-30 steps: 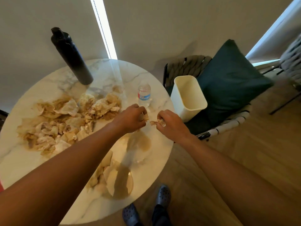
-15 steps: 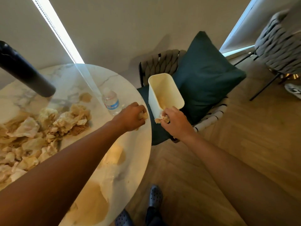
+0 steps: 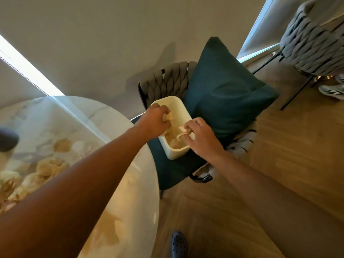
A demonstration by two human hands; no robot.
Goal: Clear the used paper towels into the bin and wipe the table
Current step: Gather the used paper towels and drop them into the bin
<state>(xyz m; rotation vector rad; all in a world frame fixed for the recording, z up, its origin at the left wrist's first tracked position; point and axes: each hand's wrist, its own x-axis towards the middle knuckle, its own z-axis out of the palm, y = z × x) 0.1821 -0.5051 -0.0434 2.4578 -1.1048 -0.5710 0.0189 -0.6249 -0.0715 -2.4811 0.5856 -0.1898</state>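
Marble table (image 3: 104, 116) fills the space to the left of both arms, a heap of used paper towels (image 3: 37, 175) lying on it beside the left forearm. Ahead, the cream bin (image 3: 174, 154) stands on a chair seat (image 3: 173, 172) against a teal cushion (image 3: 223, 90). Left hand (image 3: 154, 121) is curled round a crumpled towel scrap (image 3: 168, 116) over the bin's mouth; right hand (image 3: 202, 137) pinches another scrap (image 3: 183, 132) just above the near rim. To drop them cleanly, both hands should probably open well inside the rim, since damp paper may cling to fingers and fall onto the seat.
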